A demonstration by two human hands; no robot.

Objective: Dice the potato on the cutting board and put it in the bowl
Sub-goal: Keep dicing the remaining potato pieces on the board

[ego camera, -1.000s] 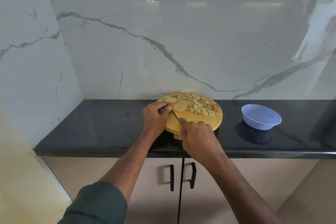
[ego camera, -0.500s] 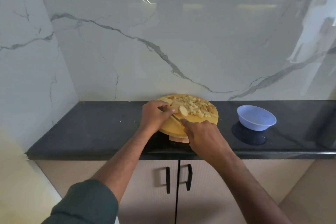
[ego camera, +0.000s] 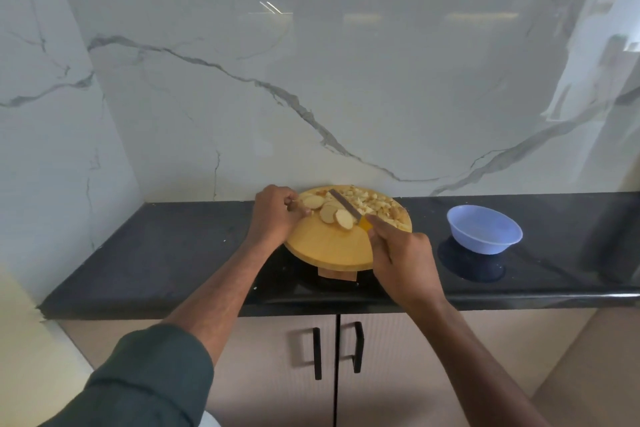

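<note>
Potato slices lie in a loose overlapping row on the left half of the round wooden cutting board, with a heap of finished dice along its far right edge. The left hand sits at the board's left rim, fingers curled in, the tips touching the end of the row; whether they pinch a slice I cannot tell. The right hand is wrapped round the yellow handle of a knife, its blade slanting across the slices. These slices look thin, stiff and wet, so I would expect them to slide under the blade and snap rather than bend; holding them flat from above, fingertips tucked back, seems safest. Light dice should scoop up easily by hand. The blue bowl waits well to the right on the black counter, nothing in it yet as far as I can see.
</note>
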